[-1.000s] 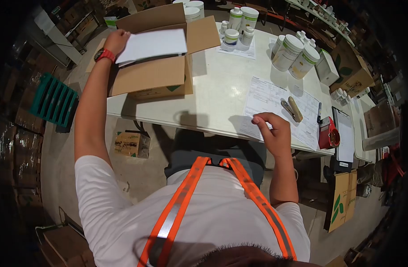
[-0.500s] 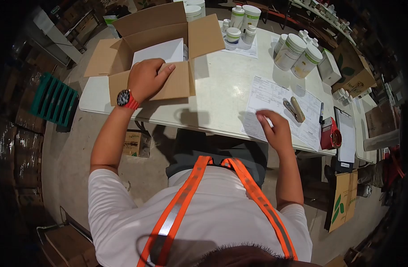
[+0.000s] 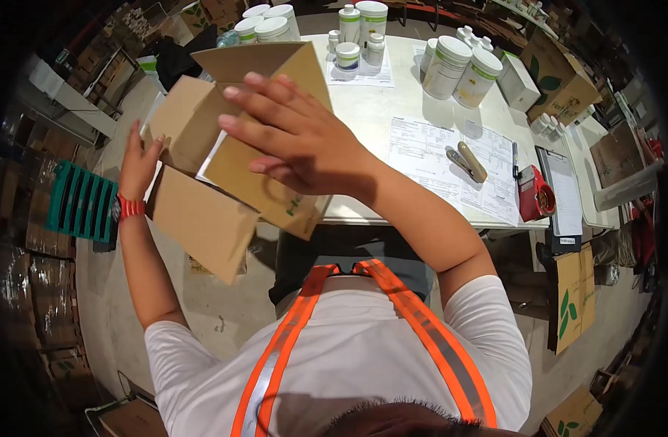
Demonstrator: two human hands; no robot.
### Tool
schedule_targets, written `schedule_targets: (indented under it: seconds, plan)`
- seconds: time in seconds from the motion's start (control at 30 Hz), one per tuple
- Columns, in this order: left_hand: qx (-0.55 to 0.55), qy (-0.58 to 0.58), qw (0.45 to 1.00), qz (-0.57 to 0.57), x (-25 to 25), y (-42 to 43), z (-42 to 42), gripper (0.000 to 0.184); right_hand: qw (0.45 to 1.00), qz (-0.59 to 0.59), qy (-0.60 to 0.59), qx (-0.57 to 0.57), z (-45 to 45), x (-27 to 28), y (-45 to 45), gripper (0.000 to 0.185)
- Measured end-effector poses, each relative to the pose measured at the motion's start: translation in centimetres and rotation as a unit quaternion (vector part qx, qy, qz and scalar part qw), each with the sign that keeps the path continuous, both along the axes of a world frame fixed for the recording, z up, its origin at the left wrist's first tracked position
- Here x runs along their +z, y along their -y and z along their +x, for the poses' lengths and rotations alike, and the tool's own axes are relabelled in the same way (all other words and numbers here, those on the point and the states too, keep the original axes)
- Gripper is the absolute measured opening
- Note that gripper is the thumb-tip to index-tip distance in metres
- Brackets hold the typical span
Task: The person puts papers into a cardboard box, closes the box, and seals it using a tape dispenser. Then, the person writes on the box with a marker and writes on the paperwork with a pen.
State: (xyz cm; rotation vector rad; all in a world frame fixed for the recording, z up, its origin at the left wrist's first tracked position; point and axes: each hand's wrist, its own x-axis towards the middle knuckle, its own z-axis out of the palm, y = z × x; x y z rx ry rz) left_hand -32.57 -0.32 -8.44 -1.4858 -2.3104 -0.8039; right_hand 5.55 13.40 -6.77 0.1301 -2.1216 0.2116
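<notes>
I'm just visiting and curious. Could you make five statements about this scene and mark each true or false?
1. The cardboard box has its flaps open. True.
2. The right hand grips a white tub. False: the right hand is open, its fingers spread, with no tub in it.
3. The left hand is at the box's left side. True.
4. The red watch strap is on the right wrist. False: the red watch strap is on the left wrist.
5. The clipboard lies left of the printed sheets. False: the clipboard lies to the right of the printed sheets.
</notes>
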Motion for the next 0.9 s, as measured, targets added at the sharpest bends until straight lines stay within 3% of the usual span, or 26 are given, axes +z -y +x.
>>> schedule_targets:
  seconds: [0.07,0.2,0.27,0.3,0.4,0.47,0.53,0.6,0.67,0.73,0.83,0.9]
  plan:
    - [-0.040,0.222,0.974,-0.015,-1.1,-0.7,-2.6,0.074,0.999,0.024,0.031,-0.011,0.7,0.2,-0.5,0.054]
    - [0.042,0.018,0.999,-0.002,1.9,-0.7,-1.4,0.082,0.998,0.037,0.045,0.027,1.7,1.5,-3.8,0.046]
    - [0.019,-0.039,0.999,0.028,1.8,-1.1,-1.5,0.083,0.984,0.031,0.133,-0.110,1.9,4.0,-5.4,0.064]
    - [0.025,-0.074,0.996,0.038,2.1,-1.3,-0.9,0.078,0.961,0.071,0.177,-0.199,1.8,4.7,-6.2,0.084]
    - [0.011,0.041,0.992,0.119,3.3,-1.0,1.7,0.071,0.921,0.092,0.234,-0.299,-1.0,5.0,-5.0,0.091]
    - [-0.051,0.198,0.971,0.123,4.8,-0.2,6.5,0.061,0.890,0.172,0.259,-0.334,-3.5,2.9,-2.9,0.095]
    - [-0.066,-0.038,0.996,0.045,5.1,1.4,10.0,0.058,0.903,0.245,0.214,-0.280,-6.0,1.3,-2.3,0.095]
    - [-0.057,0.008,0.998,0.025,6.5,2.5,12.9,0.050,0.946,0.175,0.207,-0.175,-8.4,0.4,-2.4,0.095]
    - [-0.112,0.170,0.971,-0.125,5.3,3.1,13.6,0.039,0.964,0.141,0.203,-0.103,-10.4,-0.4,-2.6,0.095]
    - [-0.168,-0.067,0.976,-0.123,1.9,3.2,15.0,0.029,0.966,0.141,0.203,-0.072,-11.8,-1.1,-3.0,0.095]
    - [-0.170,0.099,0.980,-0.041,3.1,4.7,16.4,0.026,0.911,0.032,0.408,-0.056,-12.4,-1.1,-3.7,0.084]
    - [-0.148,0.038,0.988,0.037,2.1,6.3,14.8,0.027,0.887,-0.014,0.460,-0.041,-12.5,-1.4,-4.0,0.081]
